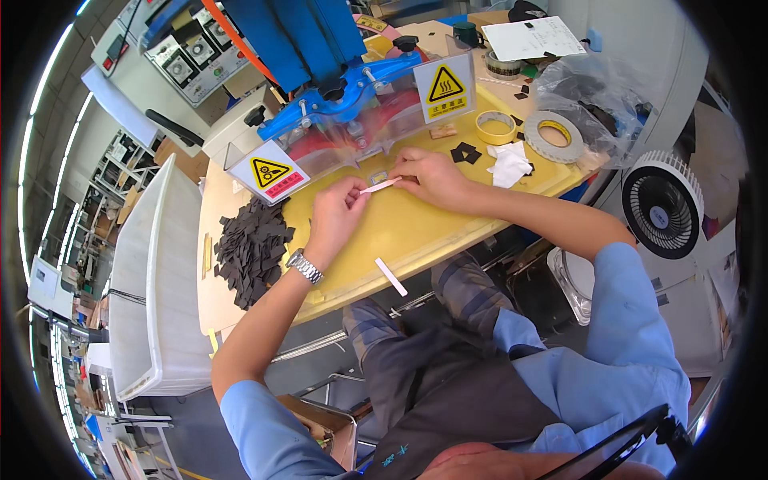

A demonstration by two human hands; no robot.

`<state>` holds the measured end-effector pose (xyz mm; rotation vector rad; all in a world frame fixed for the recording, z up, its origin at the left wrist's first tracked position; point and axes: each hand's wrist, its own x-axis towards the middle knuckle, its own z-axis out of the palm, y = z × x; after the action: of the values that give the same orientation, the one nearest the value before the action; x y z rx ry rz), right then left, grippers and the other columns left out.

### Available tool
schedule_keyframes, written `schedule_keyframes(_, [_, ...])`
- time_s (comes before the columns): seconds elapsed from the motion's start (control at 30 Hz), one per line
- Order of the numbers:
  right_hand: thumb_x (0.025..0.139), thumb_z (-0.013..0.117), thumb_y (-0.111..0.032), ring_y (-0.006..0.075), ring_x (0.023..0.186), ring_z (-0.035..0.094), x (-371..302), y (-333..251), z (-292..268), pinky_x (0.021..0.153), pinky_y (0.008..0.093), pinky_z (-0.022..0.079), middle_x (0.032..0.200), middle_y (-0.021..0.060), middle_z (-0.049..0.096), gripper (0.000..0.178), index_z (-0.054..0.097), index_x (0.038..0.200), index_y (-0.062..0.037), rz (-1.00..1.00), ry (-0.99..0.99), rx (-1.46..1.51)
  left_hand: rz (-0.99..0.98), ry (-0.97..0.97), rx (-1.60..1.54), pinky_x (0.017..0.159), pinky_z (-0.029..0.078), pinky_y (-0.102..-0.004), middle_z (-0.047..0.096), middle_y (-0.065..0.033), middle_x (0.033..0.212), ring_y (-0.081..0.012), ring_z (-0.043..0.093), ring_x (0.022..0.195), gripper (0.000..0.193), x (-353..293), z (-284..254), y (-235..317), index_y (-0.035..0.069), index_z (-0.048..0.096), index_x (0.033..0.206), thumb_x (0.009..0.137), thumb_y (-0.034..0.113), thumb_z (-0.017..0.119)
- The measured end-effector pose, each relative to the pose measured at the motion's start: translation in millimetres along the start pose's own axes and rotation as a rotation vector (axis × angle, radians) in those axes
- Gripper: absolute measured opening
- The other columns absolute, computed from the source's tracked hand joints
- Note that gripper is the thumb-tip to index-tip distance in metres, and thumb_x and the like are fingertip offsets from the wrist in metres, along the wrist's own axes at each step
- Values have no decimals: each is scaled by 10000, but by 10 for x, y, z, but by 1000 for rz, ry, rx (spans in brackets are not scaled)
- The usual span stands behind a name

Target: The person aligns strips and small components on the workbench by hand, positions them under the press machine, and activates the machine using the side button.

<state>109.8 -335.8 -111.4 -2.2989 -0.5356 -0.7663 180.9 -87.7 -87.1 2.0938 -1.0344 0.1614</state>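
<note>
Between my two hands a narrow white strip (379, 186) is stretched level, just in front of a blue press machine (298, 36). My left hand (338, 214) pinches its left end, and my right hand (432, 178) pinches the right end. Right behind the strip, a small metal plate (377, 175) lies under the press's clear guard (336, 148). Another white strip (391, 277) lies at the front edge of the yellow work surface (352, 256). Left of my left forearm is a big heap of small dark rectangular pieces (252, 248).
Right of the press lie a yellow tape roll (496, 126), a white tape roll (554, 136), a crumpled white cloth (510, 164) and several black pieces (465, 153). A clear plastic bag (596, 96) and a small black fan (662, 206) are at the right. A white bin (152, 280) stands left.
</note>
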Motion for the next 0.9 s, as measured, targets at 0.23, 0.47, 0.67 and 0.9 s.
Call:
schedule_keyframes(0.23, [940, 794, -118, 308, 837, 726, -188, -338, -135, 733, 424, 591, 1023, 90, 692, 118, 783, 1041, -57, -151, 71, -138, 384, 57, 356, 653, 573, -365, 741, -159, 868, -279, 730, 713, 120, -189, -148, 269, 4, 730, 1062, 970, 74, 761])
schedule_keyframes(0.47, [922, 799, -72, 241, 708, 697, -279, -550, -254, 642, 378, 559, 990, 72, 695, 82, 791, 1001, -51, -171, 154, -84, 297, 47, 300, 626, 558, -386, 729, -154, 834, -289, 715, 683, 129, -336, -247, 615, 13, 723, 1006, 966, 112, 794])
schedule_keyframes(0.67, [922, 808, -105, 266, 775, 725, -369, -624, -193, 690, 393, 586, 995, 65, 713, 84, 798, 997, -68, -82, 123, -56, 187, 119, 364, 597, 536, -384, 708, -148, 747, -297, 693, 636, 180, -425, -125, 666, 23, 700, 900, 962, 144, 817])
schedule_keyframes(0.9, [882, 828, -82, 242, 778, 732, -371, -444, -336, 660, 372, 588, 1015, 35, 714, 157, 810, 1037, -105, -305, 99, -101, -57, -143, -191, 650, 561, -296, 756, -79, 844, -139, 711, 706, 149, -390, -224, 612, -22, 746, 1120, 1016, 85, 758])
